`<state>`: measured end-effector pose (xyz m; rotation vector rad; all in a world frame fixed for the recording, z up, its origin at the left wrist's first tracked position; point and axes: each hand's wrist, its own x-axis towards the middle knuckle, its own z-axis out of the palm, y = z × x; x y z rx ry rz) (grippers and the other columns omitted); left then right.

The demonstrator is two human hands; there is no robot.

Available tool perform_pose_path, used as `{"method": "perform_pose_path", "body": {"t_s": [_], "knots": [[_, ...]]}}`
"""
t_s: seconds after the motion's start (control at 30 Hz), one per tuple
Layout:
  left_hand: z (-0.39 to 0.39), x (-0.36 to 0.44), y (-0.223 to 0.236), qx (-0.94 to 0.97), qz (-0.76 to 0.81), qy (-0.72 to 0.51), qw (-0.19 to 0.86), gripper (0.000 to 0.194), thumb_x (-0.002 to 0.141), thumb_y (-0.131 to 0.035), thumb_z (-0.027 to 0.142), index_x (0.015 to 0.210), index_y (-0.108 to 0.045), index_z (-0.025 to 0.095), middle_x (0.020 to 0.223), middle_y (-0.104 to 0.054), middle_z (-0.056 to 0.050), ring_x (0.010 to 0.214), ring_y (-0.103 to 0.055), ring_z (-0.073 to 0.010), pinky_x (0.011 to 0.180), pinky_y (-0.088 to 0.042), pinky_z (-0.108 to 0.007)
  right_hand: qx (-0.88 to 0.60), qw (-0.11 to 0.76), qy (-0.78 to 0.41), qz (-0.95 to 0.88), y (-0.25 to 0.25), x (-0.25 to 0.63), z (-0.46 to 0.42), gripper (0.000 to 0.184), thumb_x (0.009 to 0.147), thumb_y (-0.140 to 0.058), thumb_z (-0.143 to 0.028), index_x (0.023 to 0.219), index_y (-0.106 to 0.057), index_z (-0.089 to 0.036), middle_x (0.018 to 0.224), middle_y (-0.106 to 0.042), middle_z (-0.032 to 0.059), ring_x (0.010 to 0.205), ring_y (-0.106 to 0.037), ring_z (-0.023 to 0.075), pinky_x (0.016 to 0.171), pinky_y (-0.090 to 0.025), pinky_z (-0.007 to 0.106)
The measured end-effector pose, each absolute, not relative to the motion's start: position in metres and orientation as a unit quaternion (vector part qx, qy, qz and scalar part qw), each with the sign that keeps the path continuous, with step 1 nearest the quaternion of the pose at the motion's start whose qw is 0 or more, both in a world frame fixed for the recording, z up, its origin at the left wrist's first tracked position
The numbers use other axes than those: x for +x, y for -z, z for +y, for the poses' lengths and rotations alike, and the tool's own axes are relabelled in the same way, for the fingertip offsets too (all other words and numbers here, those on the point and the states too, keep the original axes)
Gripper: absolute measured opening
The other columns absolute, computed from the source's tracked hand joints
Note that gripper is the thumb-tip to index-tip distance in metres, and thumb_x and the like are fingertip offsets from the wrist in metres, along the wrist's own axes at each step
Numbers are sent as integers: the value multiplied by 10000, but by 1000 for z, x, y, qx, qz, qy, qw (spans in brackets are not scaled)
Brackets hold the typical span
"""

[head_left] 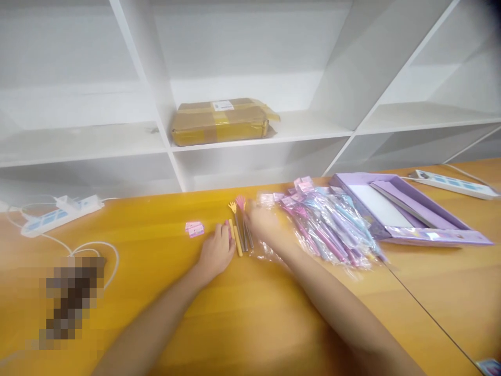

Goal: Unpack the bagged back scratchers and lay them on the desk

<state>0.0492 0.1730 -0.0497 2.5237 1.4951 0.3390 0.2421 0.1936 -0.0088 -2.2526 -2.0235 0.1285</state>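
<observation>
Hand-topped sticks [237,232] lie at twelve o'clock between my curled left hand [216,251] and blurred right hand [263,222]; whether either grips, I cannot tell. My right forearm [332,297], swinging outward, could scatter wrapped sticks [332,230] at one o'clock.

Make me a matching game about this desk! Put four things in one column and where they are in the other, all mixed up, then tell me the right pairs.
Things
1. Brown parcel
2. Small pink cards
3. Purple box
4. Wrapped sticks

Places and states
A. Lying open, on the far right of the left hand
B. In clear plastic, in a pile beside the open box
C. Up on a white shelf
D. On the table, just left of the left hand

Right pairs: 1-C, 2-D, 3-A, 4-B
</observation>
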Motion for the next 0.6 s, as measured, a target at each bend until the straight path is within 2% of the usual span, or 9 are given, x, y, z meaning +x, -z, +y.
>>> {"method": "perform_pose_path", "body": {"t_s": [0.07,0.17,0.27,0.4,0.47,0.6], "knots": [[173,49,51,850,500,-133,100,266,1063,-462,242,1311,-531,178,1202,-616,-119,970,-713,-269,770,-547,-364,-770,53,-24,-636,8,268,188,435,1133,-346,-429,1368,-510,-102,1006,-726,177,892,-745,277,782,-540,335],[175,49,53,841,502,-162,121,167,1062,-461,229,1202,-547,201,1155,-621,-101,938,-703,-255,749,-524,-354,-808,38,2,-587,7,316,180,417,1125,-366,-415,1292,-569,-91,1208,-682,252,1007,-743,325,822,-549,382],[180,47,56,830,498,-191,161,105,1056,-468,223,1135,-536,221,1123,-620,-87,973,-697,-263,763,-516,-363,-845,24,20,-535,5,363,174,555,1091,-456,-533,1279,-589,-27,1271,-636,322,1123,-707,403,878,-552,446],[186,44,60,823,492,-208,191,76,1015,-514,192,1074,-516,240,1109,-628,-67,1020,-690,-259,815,-521,-375,-871,23,5,-490,-3,408,173,723,995,-573,-697,1282,-583,-33,1129,-697,270,1057,-711,395,883,-551,460],[188,42,62,824,490,-210,193,92,998,-524,176,1061,-508,242,1094,-630,-61,1021,-684,-255,836,-524,-384,-878,33,11,-478,-6,423,172,742,991,-560,-714,1324,-553,-50,1182,-681,272,1072,-702,390,893,-548,469],[191,41,64,822,486,-217,203,123,970,-528,145,1038,-500,243,1082,-636,-56,1036,-674,-251,877,-527,-399,-894,47,59,-442,-5,453,165,798,966,-607,-689,1398,-494,-28,1369,-552,318,1271,-601,437,986,-519,496]]}}
